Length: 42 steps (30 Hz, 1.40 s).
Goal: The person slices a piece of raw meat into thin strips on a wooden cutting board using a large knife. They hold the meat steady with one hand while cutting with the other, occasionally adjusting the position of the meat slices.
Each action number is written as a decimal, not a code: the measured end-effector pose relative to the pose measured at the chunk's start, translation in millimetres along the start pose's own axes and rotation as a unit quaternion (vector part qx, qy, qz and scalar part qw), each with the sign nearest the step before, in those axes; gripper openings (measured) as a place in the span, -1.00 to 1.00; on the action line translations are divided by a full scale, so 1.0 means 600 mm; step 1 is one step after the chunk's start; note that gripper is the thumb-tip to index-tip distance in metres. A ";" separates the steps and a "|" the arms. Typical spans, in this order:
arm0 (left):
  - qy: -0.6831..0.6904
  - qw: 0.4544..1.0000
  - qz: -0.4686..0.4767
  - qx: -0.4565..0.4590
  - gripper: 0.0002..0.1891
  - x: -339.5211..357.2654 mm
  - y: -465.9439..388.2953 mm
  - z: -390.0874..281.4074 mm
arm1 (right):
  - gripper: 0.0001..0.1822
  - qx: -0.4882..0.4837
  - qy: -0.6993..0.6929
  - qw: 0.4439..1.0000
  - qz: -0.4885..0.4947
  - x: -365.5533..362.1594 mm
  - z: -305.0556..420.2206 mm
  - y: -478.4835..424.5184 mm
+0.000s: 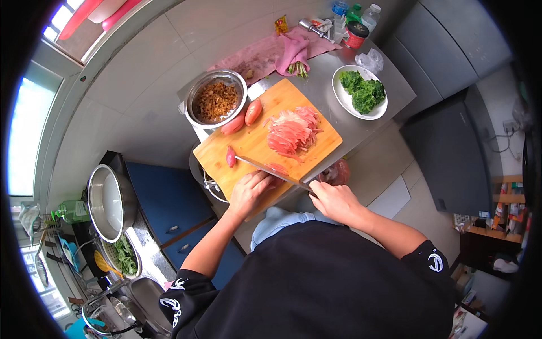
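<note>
My right hand [334, 201] grips the handle of a kitchen knife [266, 167]. Its blade points left across the wooden cutting board [250, 146], beside my left hand [250, 190]. The curled fingers of that left hand press a pinkish-red piece [275, 183] onto the board, mostly hidden by the hand and blade. Beyond the knife lies a heap of thin pink slices [294, 129], with a few loose slices [277, 167] near the blade. A small red end piece [230, 156] sits by the knife tip. Two whole reddish oblong pieces, whether sausage or vegetable unclear, [254, 112] rest at the board's far left edge.
A steel bowl of brown minced food [217, 104] touches the board's far left corner. A white plate of leafy greens [360, 111] stands right on the steel counter [322, 80]. Behind lie a pink cloth [254, 61] and a red jar [355, 38]. A sink [150, 296] is lower left.
</note>
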<state>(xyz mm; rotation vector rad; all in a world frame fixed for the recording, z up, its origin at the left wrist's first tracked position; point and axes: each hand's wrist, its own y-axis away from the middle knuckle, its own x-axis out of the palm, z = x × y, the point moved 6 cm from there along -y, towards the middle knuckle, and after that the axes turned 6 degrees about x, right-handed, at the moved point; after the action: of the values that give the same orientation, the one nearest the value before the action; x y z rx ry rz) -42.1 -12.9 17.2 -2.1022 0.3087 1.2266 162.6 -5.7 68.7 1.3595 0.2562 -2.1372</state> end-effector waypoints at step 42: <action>-0.025 0.998 -0.058 0.009 -0.70 -0.005 0.015 -0.007 | -0.80 0.000 0.003 1.000 0.023 0.010 0.015 -0.001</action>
<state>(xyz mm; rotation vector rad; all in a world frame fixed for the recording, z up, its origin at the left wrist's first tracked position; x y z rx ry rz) -45.4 -22.7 17.3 -2.0415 0.1710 1.2015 153.4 -11.5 67.5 1.3597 0.2240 -2.0948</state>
